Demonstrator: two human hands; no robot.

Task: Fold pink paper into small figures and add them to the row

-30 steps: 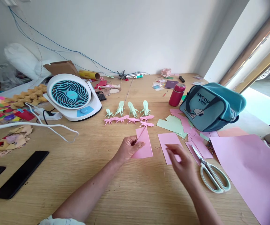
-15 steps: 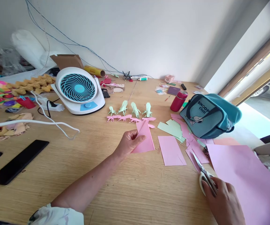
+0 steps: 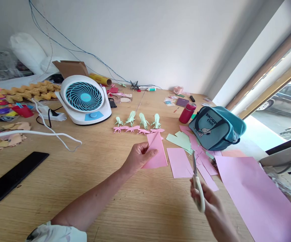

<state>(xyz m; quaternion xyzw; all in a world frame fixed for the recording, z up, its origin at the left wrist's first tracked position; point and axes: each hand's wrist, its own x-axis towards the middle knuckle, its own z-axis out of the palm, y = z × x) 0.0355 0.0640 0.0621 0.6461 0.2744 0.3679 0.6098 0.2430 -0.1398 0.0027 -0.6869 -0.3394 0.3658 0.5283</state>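
My left hand (image 3: 138, 155) pinches a folded pink paper (image 3: 156, 152) by its left edge and holds it up over the wooden table (image 3: 135, 208). My right hand (image 3: 209, 203) grips white-handled scissors (image 3: 197, 183) with the blades pointing up and away, closed or nearly so. A flat pink sheet (image 3: 179, 162) lies on the table between the two hands. Behind them stand a row of small green folded figures (image 3: 136, 120) and pink folded figures (image 3: 135, 129).
A large pink sheet (image 3: 256, 195) covers the right front. Pink and green offcuts (image 3: 185, 139) lie by a teal bag (image 3: 216, 128) and a red bottle (image 3: 187, 113). A white fan (image 3: 84, 100), cable, dark ruler (image 3: 14, 176) and coloured paper crafts sit left.
My right hand went from the flat pink sheet to the scissors at the right, picked them up and brought them toward the middle. The left hand kept holding the folded paper.
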